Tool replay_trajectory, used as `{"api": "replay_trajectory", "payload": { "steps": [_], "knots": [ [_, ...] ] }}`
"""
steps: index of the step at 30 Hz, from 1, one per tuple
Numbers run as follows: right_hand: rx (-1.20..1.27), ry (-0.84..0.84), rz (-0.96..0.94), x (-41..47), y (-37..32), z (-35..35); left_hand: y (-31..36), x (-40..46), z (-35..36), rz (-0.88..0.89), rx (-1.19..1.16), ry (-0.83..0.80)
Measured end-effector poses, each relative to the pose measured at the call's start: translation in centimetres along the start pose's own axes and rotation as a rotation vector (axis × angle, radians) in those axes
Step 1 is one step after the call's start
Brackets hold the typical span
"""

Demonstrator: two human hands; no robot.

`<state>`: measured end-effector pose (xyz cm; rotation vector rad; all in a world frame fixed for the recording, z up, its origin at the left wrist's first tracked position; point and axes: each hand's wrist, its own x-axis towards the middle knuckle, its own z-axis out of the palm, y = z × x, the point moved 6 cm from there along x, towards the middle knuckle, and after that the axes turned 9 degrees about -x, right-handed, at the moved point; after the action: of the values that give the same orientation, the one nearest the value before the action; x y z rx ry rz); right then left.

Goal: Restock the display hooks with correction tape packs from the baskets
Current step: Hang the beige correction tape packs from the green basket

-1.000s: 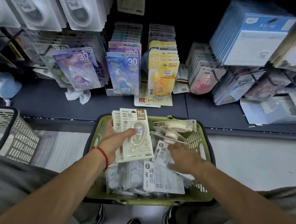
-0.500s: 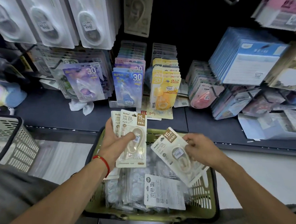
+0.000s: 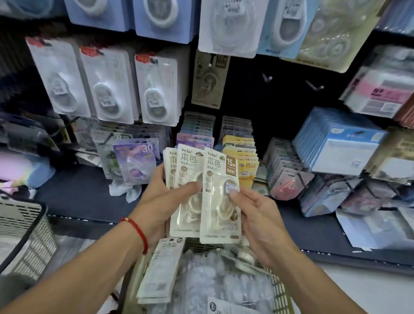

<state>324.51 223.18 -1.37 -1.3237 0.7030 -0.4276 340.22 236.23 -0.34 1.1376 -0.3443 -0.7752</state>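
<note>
Left hand grips fanned correction tape packs; right hand pinches front pack (blister side). Risk: loose fan slips into basket.

Both hands hold a fanned stack of cream correction tape packs upright above the green basket; the left hand grips the rear packs, thumb across the front; the right hand pinches the frontmost pack. Two bare display hooks jut from the dark panel above; a grey basket stands at left.
</note>
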Motion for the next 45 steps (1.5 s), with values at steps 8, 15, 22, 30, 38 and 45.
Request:
{"api": "replay_trajectory", "payload": {
  "steps": [8, 15, 22, 30, 38, 45],
  "knots": [
    [-0.344, 0.064, -0.318, 2.8, -7.6, 3.1, 9.4, 3.4, -1.5, 0.297, 0.275, 0.030],
    [-0.416, 0.174, -0.560, 5.1, -13.1, 4.6, 12.8, 3.0, -4.1, 0.466, 0.212, 0.161],
    [-0.409, 0.201, -0.606, 6.8, -14.4, 5.0, 13.4, 2.8, -5.6, 0.504, 0.237, 0.185],
    [-0.385, 0.251, -0.602, 7.4, -14.1, 4.6, 13.1, 3.1, -6.2, 0.490, 0.190, 0.182],
    [-0.419, 0.334, -0.617, 11.3, -12.1, 4.5, 13.0, 3.2, -5.8, 0.489, 0.190, 0.173],
    [-0.634, 0.477, -0.458, 21.4, -14.3, 5.7, 12.6, 3.4, -4.7, 0.490, 0.209, 0.136]
  ]
}}
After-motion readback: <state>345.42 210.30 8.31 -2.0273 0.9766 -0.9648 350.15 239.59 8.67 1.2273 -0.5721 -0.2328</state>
